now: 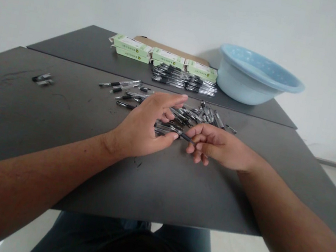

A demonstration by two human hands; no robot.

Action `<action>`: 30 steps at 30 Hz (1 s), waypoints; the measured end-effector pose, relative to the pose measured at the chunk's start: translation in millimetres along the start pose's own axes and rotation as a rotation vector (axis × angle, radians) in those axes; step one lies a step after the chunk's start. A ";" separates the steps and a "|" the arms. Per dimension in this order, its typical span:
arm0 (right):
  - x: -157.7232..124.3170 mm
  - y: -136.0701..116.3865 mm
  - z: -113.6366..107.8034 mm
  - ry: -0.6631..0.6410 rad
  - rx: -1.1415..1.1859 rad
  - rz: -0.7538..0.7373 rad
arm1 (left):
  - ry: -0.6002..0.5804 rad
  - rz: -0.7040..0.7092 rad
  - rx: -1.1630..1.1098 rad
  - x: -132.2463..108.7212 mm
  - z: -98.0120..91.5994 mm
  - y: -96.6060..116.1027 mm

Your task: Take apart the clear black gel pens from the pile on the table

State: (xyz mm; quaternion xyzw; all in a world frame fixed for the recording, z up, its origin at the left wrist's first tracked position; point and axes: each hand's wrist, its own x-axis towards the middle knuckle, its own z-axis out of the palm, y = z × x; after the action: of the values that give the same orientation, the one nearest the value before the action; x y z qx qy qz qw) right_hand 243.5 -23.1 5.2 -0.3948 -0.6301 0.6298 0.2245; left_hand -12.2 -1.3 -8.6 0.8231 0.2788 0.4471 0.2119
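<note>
Both my hands meet over a scatter of clear-barrelled black pens [189, 114] in the middle of the dark grey table [58, 125]. My left hand [144, 128] has its fingers stretched forward over the pile, its thumb pressed against one pen [171, 132]. My right hand [219, 146] is curled, pinching the black end of that same pen between thumb and fingertips. The pen lies almost level between the two hands.
A light blue plastic basin [253, 78] stands at the back right. Green-and-white boxes [163, 56] line the far side, with a neat row of pens [184, 79] before them. Two small pen parts [43, 78] lie at the far left. The table's front edge is close to my lap.
</note>
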 end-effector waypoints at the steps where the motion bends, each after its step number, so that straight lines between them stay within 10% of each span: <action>1: -0.2 -0.2 -0.4 0.010 -0.002 -0.001 | -0.002 -0.022 -0.024 -0.2 0.6 -1.0; 16: -1.6 1.1 0.1 0.099 -0.363 -0.077 | -0.230 0.039 0.264 7.1 -4.6 -7.1; 30: -8.4 -7.2 34.2 0.633 -1.007 -0.365 | -0.179 -0.036 0.274 8.2 -6.9 -7.0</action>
State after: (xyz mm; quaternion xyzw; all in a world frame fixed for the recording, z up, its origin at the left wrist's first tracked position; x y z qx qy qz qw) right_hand 220.2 -50.0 10.4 -0.5059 -0.8100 0.0589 0.2907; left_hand -16.4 10.0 -4.3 0.8757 0.3318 0.3258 0.1298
